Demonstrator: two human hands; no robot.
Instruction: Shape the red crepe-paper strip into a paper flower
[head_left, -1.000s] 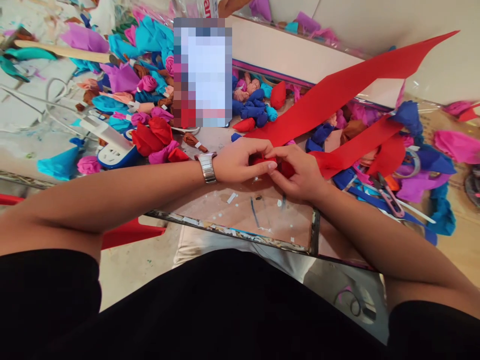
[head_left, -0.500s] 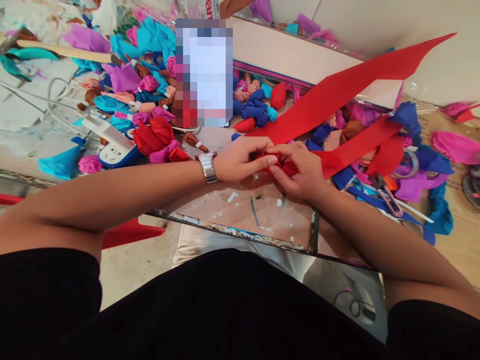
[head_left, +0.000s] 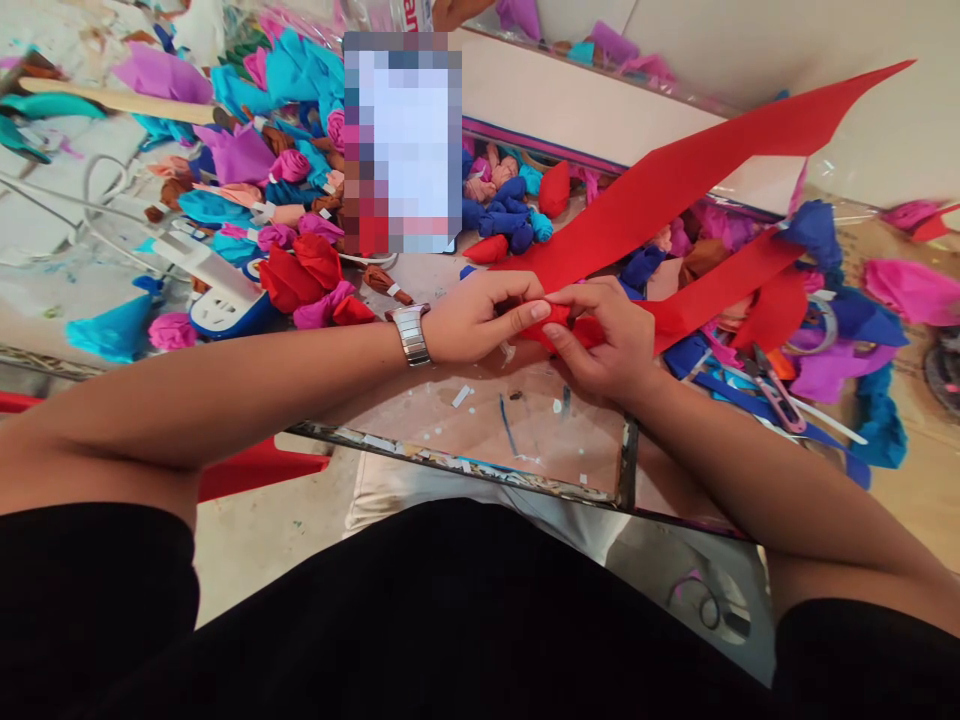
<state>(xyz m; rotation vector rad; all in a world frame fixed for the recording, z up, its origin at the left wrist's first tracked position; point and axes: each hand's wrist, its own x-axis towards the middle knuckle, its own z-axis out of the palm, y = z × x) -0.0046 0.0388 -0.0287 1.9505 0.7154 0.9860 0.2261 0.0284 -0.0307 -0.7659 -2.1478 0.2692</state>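
My left hand (head_left: 480,320), with a metal watch (head_left: 411,333) on the wrist, pinches the near end of a long red paper strip (head_left: 675,180). My right hand (head_left: 604,335) grips the same rolled red end from the other side, fingers curled around it. The two hands touch over the glass tabletop (head_left: 525,430). The strip runs up and to the right, its free end lifted toward the wall. A second length of red strip (head_left: 720,285) trails to the right from my right hand.
Rolled paper buds in red (head_left: 304,270), blue (head_left: 502,215), pink and teal lie heaped at the left and behind my hands. A white power strip (head_left: 217,280) sits at the left. Small snips (head_left: 776,385) lie at the right among blue and purple scraps.
My hands have turned the red roll slightly between the fingers and shifted a little up and right. The long strip stays about where it was.
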